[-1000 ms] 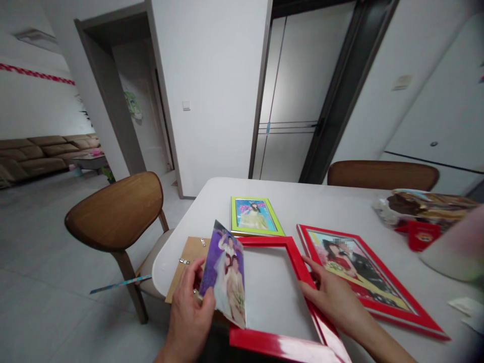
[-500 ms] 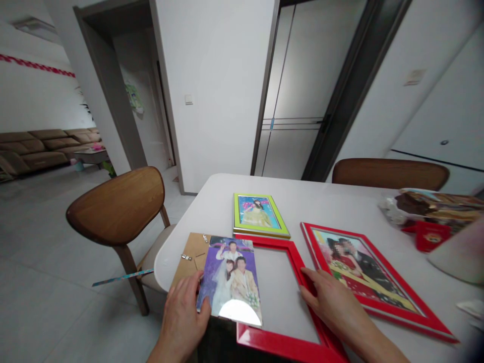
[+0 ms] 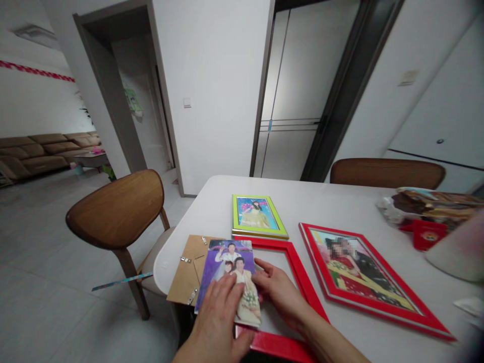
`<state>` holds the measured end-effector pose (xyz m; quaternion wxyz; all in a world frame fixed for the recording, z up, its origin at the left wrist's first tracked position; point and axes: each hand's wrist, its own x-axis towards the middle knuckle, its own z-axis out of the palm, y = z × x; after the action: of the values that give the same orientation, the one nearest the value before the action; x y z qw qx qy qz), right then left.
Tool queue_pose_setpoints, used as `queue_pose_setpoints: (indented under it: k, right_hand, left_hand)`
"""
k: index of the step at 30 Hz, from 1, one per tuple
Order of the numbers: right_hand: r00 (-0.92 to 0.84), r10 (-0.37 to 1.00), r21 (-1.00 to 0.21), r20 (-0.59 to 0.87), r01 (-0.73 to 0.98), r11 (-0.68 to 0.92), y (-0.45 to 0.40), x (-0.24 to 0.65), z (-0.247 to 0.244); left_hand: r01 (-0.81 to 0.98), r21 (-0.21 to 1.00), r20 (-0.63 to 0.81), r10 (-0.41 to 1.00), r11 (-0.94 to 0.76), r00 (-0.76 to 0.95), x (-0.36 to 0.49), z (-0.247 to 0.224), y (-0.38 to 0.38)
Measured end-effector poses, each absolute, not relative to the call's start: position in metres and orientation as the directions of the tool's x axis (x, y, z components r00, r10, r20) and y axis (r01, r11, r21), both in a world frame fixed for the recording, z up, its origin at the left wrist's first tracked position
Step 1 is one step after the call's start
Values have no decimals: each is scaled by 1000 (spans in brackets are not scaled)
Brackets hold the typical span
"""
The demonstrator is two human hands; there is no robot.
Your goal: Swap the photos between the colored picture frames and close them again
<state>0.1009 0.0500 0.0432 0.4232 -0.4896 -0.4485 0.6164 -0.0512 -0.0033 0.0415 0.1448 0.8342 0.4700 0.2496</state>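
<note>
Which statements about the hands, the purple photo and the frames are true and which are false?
1. The left hand rests on the purple photo. True.
2. The right hand is at the photo's left edge. False: it is at the right edge.
3. The brown board lies partly under the photo. True.
4. The green frame is empty. False: the green frame holds a picture.

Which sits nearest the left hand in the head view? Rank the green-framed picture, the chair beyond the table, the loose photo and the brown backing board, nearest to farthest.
From the left hand:
1. Loose photo: under its fingers.
2. Brown backing board: just left.
3. Green-framed picture: farther up the table.
4. Chair: beyond the table, right.
</note>
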Motion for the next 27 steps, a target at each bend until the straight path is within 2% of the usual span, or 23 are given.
queue_pose_setpoints:
  k: [2, 4, 6, 8, 11, 13, 16, 19, 21, 23, 27]
  right_hand:
    - [-219, 956, -949, -195, -205, -240, 47, 95, 58]
    - [-231, 962, -939, -145, -275, -208, 42, 93, 76]
    - [-228, 968, -938, -105, -301, -172, 37, 94, 90]
    - [-198, 973, -941, -114, -294, -170, 32, 94, 94]
    - [-113, 964, -913, -242, -311, -266, 30, 97, 81]
    - [-97, 955, -876, -280, -380, -296, 29, 101, 70]
    - [-45, 975, -868, -216, -449, -213, 31, 118, 61]
    - [45, 976, -916, -212, -359, -182, 34, 145, 62]
    - [88, 966, -949, -243, -226, -219, 37, 163, 63]
    - [116, 962, -967, -247, -83, -239, 40, 176, 62]
    - [154, 970, -976, -187, 87, -202, 45, 183, 52]
  left_hand:
    - [691, 473, 313, 837, -547, 448, -45, 43, -1]
    - [649, 491, 412, 811, -582, 415, -42, 47, 3]
    - [583, 547, 524, 788, -601, 322, -40, 55, 6]
    - [502, 649, 576, 800, -572, 168, -36, 65, 5]
    - [282, 845, 496, 863, -454, -98, -24, 77, -1]
    - [94, 922, 387, 903, -376, -186, -14, 79, -5]
    - [-59, 956, 277, 949, -288, -148, -4, 71, -5]
    - [-117, 964, 233, 971, -238, -57, -5, 59, -1]
    - [-68, 975, 216, 976, -214, 22, -9, 52, 2]
    - [110, 971, 201, 975, -211, 94, -13, 47, 3]
    - [454, 845, 205, 956, -281, 211, -16, 40, 1]
